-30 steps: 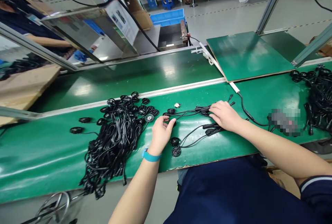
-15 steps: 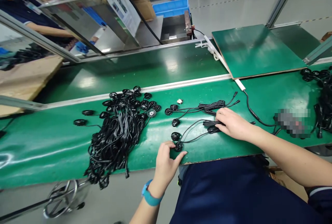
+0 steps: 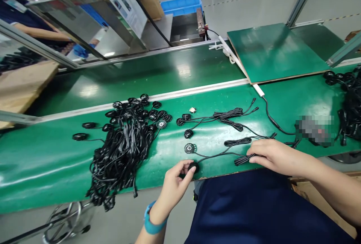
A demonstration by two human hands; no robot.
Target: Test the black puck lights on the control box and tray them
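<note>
My left hand [image 3: 177, 184], with a blue band at the wrist, pinches a small round black cable head [image 3: 194, 167] near the table's front edge. My right hand [image 3: 266, 153] is closed on the folded black cable [image 3: 243, 159] that seems to lead from that head. Just behind lies a second cable [image 3: 237, 142] with its round head [image 3: 190, 148] face up, apart from both hands. Farther back are several more round heads [image 3: 188, 134] and a folded bundle of cables [image 3: 228, 113] with thin plug ends.
A large heap of black cables [image 3: 121, 157] lies left on the green table [image 3: 166, 161], another cable pile [image 3: 352, 101] far right. A raised green board [image 3: 279, 52], a white strip [image 3: 239, 63] and a pixelated dark object [image 3: 316, 131] are right. Another person's arm [image 3: 42, 33] shows upper left.
My right hand has drawn one folded cable toward the front edge, apart from the other. My left fingers have closed on its round head. The other head now lies face up.
</note>
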